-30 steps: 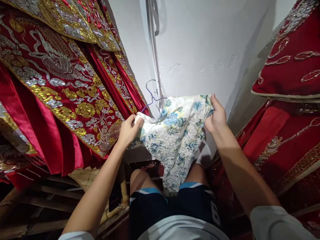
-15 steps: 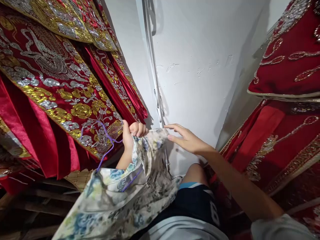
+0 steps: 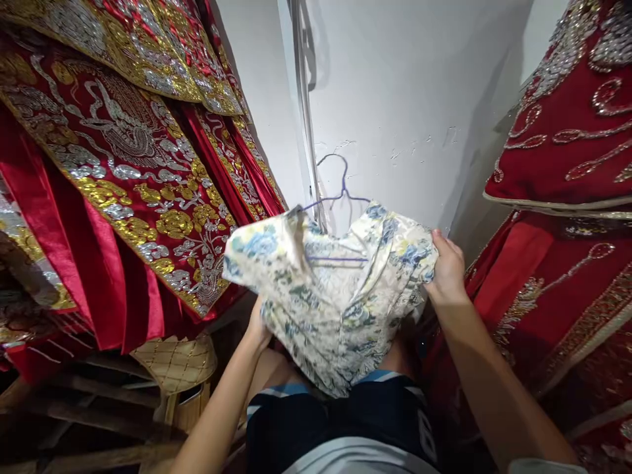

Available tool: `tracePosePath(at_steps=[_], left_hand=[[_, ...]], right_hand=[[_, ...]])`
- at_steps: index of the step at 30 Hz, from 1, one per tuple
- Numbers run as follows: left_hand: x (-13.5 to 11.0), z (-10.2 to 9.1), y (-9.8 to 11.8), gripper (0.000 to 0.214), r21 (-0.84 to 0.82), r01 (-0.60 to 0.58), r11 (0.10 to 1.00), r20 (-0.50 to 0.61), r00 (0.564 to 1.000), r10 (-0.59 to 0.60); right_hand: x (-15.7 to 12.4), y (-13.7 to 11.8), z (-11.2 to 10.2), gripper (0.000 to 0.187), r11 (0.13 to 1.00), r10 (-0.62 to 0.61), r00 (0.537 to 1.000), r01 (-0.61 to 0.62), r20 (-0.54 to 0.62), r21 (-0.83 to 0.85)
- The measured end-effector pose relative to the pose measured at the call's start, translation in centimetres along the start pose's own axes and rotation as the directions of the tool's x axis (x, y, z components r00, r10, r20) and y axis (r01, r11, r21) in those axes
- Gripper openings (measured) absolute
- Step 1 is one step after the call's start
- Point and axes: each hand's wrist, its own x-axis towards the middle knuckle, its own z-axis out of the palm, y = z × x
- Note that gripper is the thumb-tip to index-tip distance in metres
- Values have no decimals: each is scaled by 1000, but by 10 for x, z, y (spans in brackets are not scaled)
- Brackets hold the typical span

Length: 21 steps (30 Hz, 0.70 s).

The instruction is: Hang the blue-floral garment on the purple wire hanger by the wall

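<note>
A cream garment with a blue and yellow flower print hangs on a thin purple wire hanger in front of me, above my knees. My right hand is closed on the garment's right edge near the shoulder. My left hand is under the garment's left side, and the cloth covers its fingers. The hanger's hook points up toward the white wall.
Red robes thick with gold and silver embroidery hang close on my left, and more red embroidered cloth hangs on my right. A white cable runs down the wall corner. A woven stool stands low on the left.
The garment was swung down to my left with the right hand off it. It is now raised and spread in front of me, hanger hook upward, and my right hand grips its right edge again.
</note>
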Motion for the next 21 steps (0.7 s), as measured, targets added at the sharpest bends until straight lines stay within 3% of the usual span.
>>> tracePosePath(at_steps=[3, 8, 11, 13, 15, 18, 19, 20, 21], left_hand=[[-13, -6, -24, 86, -31, 53, 998, -133, 989, -57], [-35, -1, -56, 59, 129, 22, 991, -320, 947, 20], [-50, 4, -76, 51, 116, 36, 993, -434, 901, 18], [-60, 9, -90, 49, 51, 44, 998, -452, 892, -16], [-68, 13, -101, 48, -15, 55, 998, -440, 896, -56], [-75, 21, -112, 47, -49, 90, 995, -425, 899, -102], [-76, 23, -114, 47, -47, 94, 994, -417, 903, -105], [-77, 26, -115, 47, -46, 100, 994, -406, 907, -111], [-78, 29, -115, 48, -51, 112, 992, -392, 912, -123]], right_hand=[[3, 4, 5, 44, 999, -39, 999, 39, -7, -34], [-27, 12, 28, 40, 993, 121, 988, -120, 98, -11], [-42, 18, 25, 36, 989, 149, 984, -150, 99, -7], [-53, 25, 13, 34, 994, 95, 995, -93, 29, -62], [-68, 36, -2, 30, 987, -15, 993, -4, -116, -162], [-104, 54, -20, 25, 930, -149, 935, 23, -321, -366], [-117, 59, -22, 21, 913, -121, 946, -12, -299, -408], [-130, 65, -21, 18, 898, -29, 986, -46, -163, -437], [-141, 69, -18, 21, 884, 124, 992, -93, 38, -457]])
